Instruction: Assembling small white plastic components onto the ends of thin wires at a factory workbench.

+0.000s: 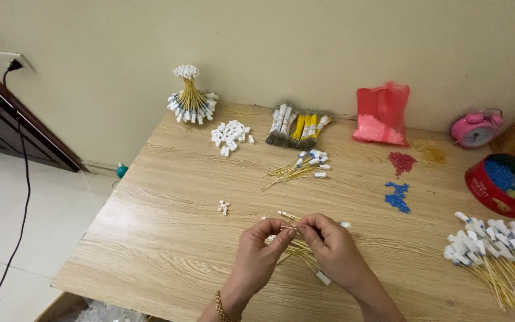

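Note:
My left hand and my right hand meet over the near middle of the wooden table. Both pinch a thin yellow wire between the fingertips, with a small white connector at its tip. Beneath my hands lies a loose bunch of yellow wires with white ends. A few small white connectors lie on the table just left of my hands.
Farther back are a pile of white connectors, a standing wire bundle, bound wire bundles and loose wires. To the right: red bag, red beads, blue beads, red tin, pink alarm clock, finished wires.

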